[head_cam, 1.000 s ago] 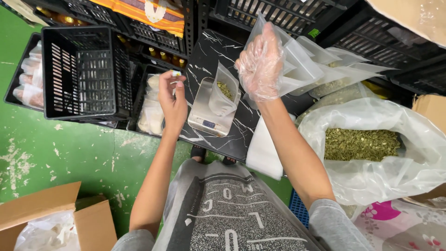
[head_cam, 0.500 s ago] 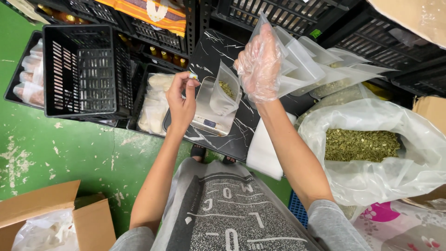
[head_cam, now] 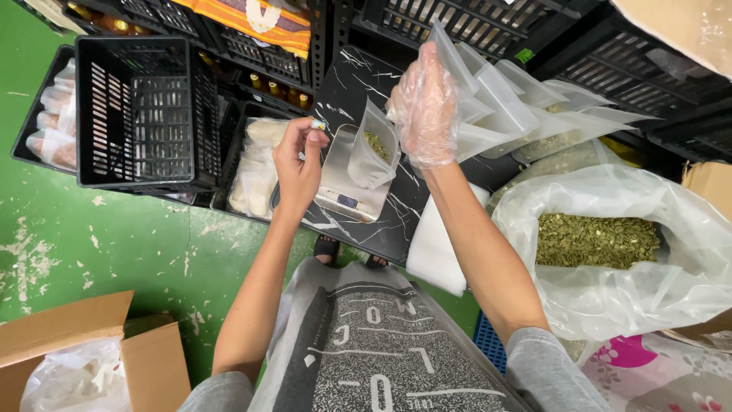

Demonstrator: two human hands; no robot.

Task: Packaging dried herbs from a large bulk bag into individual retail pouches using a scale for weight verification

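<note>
In the head view, the bare left hand [head_cam: 299, 162] pinches a small pale object at its fingertips, just at nine o'clock of the clear pouch [head_cam: 371, 155] standing on the scale [head_cam: 345, 200]. The gloved right hand [head_cam: 424, 107], at one o'clock of that pouch, grips a stack of empty clear bags [head_cam: 518, 111]. The scale sits on the black marbled desk [head_cam: 396, 221], with the sack of green seeds [head_cam: 598, 240] at three o'clock.

left hand [head_cam: 299, 160]: fingers pinched, arm extended | right hand [head_cam: 424, 107]: gloved, raised, closed grip
</note>
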